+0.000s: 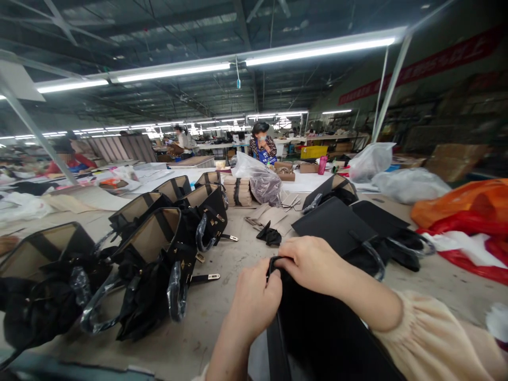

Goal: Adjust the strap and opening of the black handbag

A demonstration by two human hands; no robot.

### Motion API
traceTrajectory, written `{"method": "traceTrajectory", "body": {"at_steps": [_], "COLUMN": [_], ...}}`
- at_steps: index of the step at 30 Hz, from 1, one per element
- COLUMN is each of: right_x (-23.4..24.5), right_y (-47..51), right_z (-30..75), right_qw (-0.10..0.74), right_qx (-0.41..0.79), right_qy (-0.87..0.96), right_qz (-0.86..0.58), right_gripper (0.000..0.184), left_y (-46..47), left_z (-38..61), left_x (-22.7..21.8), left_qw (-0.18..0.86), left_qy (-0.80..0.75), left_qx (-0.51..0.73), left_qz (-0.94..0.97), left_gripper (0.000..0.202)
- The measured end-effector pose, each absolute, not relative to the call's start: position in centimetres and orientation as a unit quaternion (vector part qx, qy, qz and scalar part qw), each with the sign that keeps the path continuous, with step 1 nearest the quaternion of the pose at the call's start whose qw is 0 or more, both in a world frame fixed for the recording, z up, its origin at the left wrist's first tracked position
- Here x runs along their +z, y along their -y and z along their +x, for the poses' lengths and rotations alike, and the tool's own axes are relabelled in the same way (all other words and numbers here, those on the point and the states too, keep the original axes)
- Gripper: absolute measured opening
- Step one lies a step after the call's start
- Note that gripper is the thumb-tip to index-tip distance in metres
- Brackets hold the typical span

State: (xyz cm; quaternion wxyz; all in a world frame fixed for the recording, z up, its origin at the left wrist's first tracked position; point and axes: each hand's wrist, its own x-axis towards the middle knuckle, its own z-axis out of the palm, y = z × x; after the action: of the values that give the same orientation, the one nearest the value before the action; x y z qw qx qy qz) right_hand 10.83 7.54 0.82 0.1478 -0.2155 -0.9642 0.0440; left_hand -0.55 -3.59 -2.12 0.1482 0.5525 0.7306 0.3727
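Note:
A black handbag (317, 338) lies right in front of me on the worktable (222, 312), its top edge pointing away. My left hand (254, 299) is closed on the bag's upper rim from the left. Fingers of my right hand (311, 264) curl over the same rim from the right, pinching the black material by a small tab. Both hands touch each other at the bag's top. My right arm wears a cream sleeve (432, 338).
A row of black handbags (159, 248) with tan lining and plastic-wrapped handles stands to the left. More black bags (357, 227) lie behind my hands. Clear plastic bags (257, 177), an orange and red bag (468, 211) at right, and a seated worker (262, 143) at the far end.

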Motion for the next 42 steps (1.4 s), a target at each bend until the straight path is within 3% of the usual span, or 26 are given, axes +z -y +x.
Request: {"method": "traceTrajectory", "body": {"at_steps": [2,5,7,9,16,20,26,37,42], "right_x": [0.7,-0.3,-1.8,-3.7,-10.6,-12.3,-10.6,-7.9,-6.2], "right_y": [-8.1,-8.6,-8.7,-8.6,-8.9,-9.5,-8.0,-5.4,-3.9], "right_z": [12.0,14.9,17.1,19.2,23.1,23.5,22.9,24.3,25.3], "right_qw": [0.159,0.237,0.304,0.335,0.306,0.312,0.344,0.364,0.35], "right_qx": [0.155,0.369,0.476,0.533,0.619,0.604,0.545,0.539,0.513], "right_qy": [0.954,0.875,0.79,0.726,0.656,0.655,0.704,0.723,0.752], "right_qz": [-0.201,-0.203,-0.236,-0.275,-0.303,-0.329,-0.299,-0.235,-0.219], "right_gripper": [0.021,0.052,0.055,0.054,0.056,0.054,0.043,0.05,0.057], "left_y": [3.5,3.8,4.0,4.1,2.4,1.5,0.9,1.3,-0.3], "left_z": [-0.8,-1.1,-1.2,-1.2,-0.6,0.5,2.0,2.1,3.0], "left_x": [-2.1,-1.8,-1.2,-0.6,0.9,1.3,1.9,1.8,1.7], "left_qw": [0.149,0.133,0.112,0.086,-0.038,-0.086,-0.11,-0.101,-0.125], "left_qy": [-0.729,-0.731,-0.736,-0.742,-0.776,-0.791,-0.805,-0.736,-0.742], "left_qx": [0.374,0.374,0.351,0.309,0.106,-0.001,-0.069,0.003,-0.048], "left_qz": [0.553,0.555,0.568,0.588,0.621,0.606,0.578,0.67,0.656], "left_gripper": [0.023,0.023,0.023,0.023,0.023,0.022,0.02,0.03,0.034]}}
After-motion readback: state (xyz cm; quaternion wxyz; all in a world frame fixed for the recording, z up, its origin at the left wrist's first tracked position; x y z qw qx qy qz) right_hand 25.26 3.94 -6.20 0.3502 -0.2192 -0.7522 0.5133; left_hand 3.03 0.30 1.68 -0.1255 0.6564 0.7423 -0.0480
